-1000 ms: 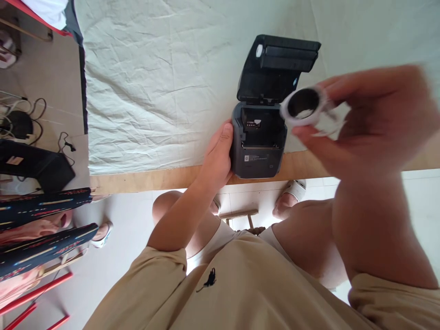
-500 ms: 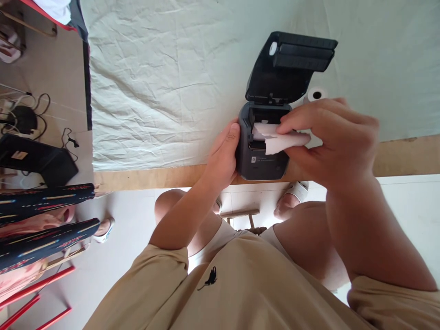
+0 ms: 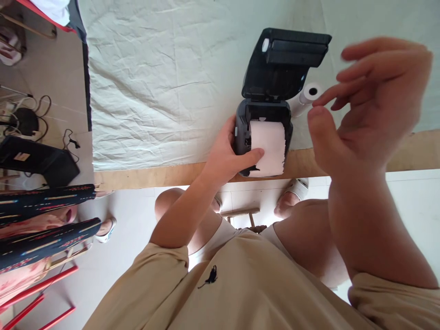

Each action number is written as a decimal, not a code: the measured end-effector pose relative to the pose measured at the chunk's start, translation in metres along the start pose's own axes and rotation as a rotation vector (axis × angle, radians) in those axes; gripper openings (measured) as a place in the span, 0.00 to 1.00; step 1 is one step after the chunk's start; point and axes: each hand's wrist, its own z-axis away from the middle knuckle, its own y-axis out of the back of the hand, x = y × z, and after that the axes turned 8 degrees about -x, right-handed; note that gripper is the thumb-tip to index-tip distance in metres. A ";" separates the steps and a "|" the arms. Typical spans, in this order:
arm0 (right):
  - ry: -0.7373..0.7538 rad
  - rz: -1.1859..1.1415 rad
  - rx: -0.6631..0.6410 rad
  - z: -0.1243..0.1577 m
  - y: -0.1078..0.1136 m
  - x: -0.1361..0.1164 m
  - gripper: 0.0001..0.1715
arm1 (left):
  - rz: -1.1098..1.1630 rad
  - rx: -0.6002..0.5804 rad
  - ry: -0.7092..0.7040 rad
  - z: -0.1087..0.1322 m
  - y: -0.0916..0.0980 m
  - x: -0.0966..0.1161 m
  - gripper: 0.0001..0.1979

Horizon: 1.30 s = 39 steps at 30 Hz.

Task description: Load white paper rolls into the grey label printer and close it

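Note:
A dark portable receipt printer (image 3: 243, 121) sits at the table's front edge, its lid (image 3: 275, 75) swung up and back. White paper (image 3: 271, 144) comes out of its roll bay and lies over the front, the end torn unevenly. My left hand (image 3: 230, 153) grips the printer's left side, with the thumb pressing on the paper. To the right of the printer, my right hand (image 3: 374, 96) is raised with fingers apart and nothing in it. A spare paper roll (image 3: 308, 93) stands on the cloth between the printer and my right hand.
A pale, wrinkled cloth (image 3: 165, 91) covers the table, and bare wood (image 3: 165, 176) shows along its front edge. On the floor to the left are cables (image 3: 25, 119) and a black box-like object (image 3: 41, 160). Another person's patterned trouser legs (image 3: 51, 238) are at the lower left.
My right hand has let go of the paper and moved up and right, opening. The paper now lies flat over the printer's front, and my left thumb has moved onto it.

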 end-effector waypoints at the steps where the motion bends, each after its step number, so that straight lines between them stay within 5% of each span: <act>1: -0.044 0.017 -0.044 0.000 0.002 0.000 0.18 | -0.013 0.002 -0.006 0.000 0.000 -0.001 0.42; 5: -0.050 -0.051 -0.146 -0.003 0.004 -0.006 0.29 | 0.000 0.052 0.022 0.002 -0.011 0.008 0.40; 9: -0.039 -0.153 0.082 0.000 -0.004 -0.009 0.05 | 0.023 0.142 0.089 0.006 -0.022 0.022 0.33; 10: -0.052 -0.156 0.093 0.002 -0.006 -0.008 0.06 | 0.034 0.147 0.090 0.006 -0.023 0.023 0.34; 14: -0.223 -0.153 -0.148 0.009 -0.007 0.002 0.25 | 0.090 0.147 0.072 0.007 -0.026 0.023 0.38; 20: -0.389 -0.286 -0.387 0.010 -0.006 0.009 0.36 | 0.202 0.162 0.050 0.009 -0.034 0.028 0.25; 31: -0.432 -0.304 -0.459 0.012 -0.008 0.025 0.36 | 0.193 0.098 0.073 0.009 -0.031 0.034 0.22; 39: -0.341 -0.275 -0.437 0.024 -0.013 0.040 0.38 | 0.266 0.115 -0.069 0.007 -0.043 0.031 0.14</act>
